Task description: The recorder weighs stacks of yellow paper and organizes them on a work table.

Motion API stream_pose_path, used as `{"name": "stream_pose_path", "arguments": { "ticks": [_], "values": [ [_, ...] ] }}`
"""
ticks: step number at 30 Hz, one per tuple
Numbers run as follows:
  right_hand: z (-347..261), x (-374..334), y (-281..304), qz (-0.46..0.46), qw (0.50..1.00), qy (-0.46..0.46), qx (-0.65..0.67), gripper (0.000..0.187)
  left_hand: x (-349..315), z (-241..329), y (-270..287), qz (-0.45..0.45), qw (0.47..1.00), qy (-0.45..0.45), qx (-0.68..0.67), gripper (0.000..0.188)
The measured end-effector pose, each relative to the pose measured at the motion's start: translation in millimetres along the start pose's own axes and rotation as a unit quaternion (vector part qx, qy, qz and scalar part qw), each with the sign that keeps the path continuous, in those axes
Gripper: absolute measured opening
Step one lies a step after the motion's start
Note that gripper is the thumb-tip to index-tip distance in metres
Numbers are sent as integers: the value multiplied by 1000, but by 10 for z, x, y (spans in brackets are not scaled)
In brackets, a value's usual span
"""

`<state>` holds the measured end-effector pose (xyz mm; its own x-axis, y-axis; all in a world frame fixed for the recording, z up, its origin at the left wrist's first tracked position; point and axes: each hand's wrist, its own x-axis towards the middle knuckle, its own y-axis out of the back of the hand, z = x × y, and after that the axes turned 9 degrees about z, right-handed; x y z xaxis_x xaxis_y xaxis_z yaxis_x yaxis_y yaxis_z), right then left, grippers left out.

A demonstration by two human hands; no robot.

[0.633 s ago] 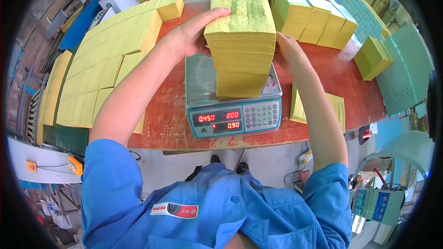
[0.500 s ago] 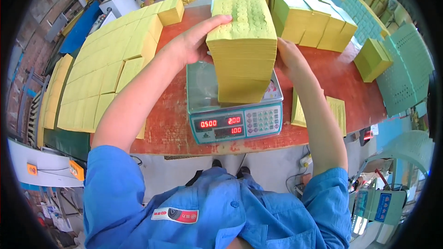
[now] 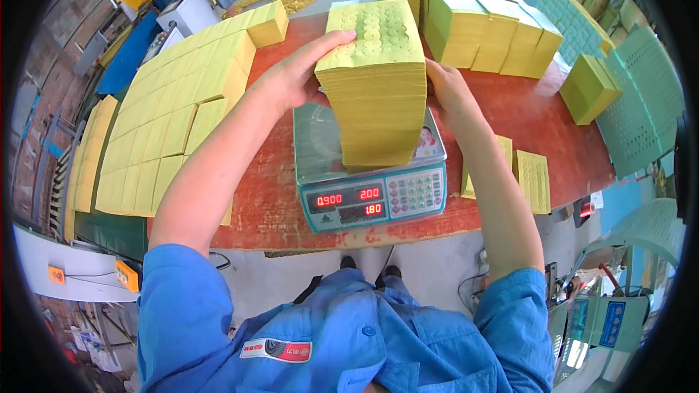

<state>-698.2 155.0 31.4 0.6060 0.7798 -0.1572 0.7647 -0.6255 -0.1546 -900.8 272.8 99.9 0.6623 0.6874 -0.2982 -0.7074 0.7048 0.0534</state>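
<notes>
Head view: a tall stack of yellow paper [image 3: 375, 109] stands in the middle, over the tray of a scale [image 3: 373, 200]. Its low end looks to be on the tray, but I cannot tell if all its weight is down. Bumpy round marks show on its top.

The left hand [image 3: 297, 76] is pressed on the left side of the stack, with its thumb bent over the top edge. The right hand [image 3: 450, 87] is pressed on the right side. Its fingertips are hidden behind the paper, so I cannot tell how they are set. The two hands hold the stack between them.

Red lights glow on the front of the scale. The scale sits on a red tabletop [image 3: 524, 116]. Many yellow blocks [image 3: 171, 102] lie in rows on the left. More stacks with white tops [image 3: 462, 25] stand at the far right, and a small stack [image 3: 531, 182] lies near the right arm.

The step in hand looks like steadying the stack on the scale. The next move seems to call for a gentle, even push from both hands, since so tall a stack could slide apart.
</notes>
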Motion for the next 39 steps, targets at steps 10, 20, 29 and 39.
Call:
{"name": "stream_pose_path", "arguments": {
  "ticks": [10,20,29,39],
  "values": [
    [85,-109,-18,58,995,70,-33,36,33,-14,-3,15,1000,7,-8,86],
    [660,-160,-215,63,984,43,161,66,167,-581,-219,42,967,-123,-217,70],
    [829,-263,529,66,985,127,98,69,-345,-1091,554,227,929,-154,-247,88],
    [918,-1094,1555,70,993,72,67,65,-1803,-1927,1177,362,878,-19,-312,88]
  ]
}}
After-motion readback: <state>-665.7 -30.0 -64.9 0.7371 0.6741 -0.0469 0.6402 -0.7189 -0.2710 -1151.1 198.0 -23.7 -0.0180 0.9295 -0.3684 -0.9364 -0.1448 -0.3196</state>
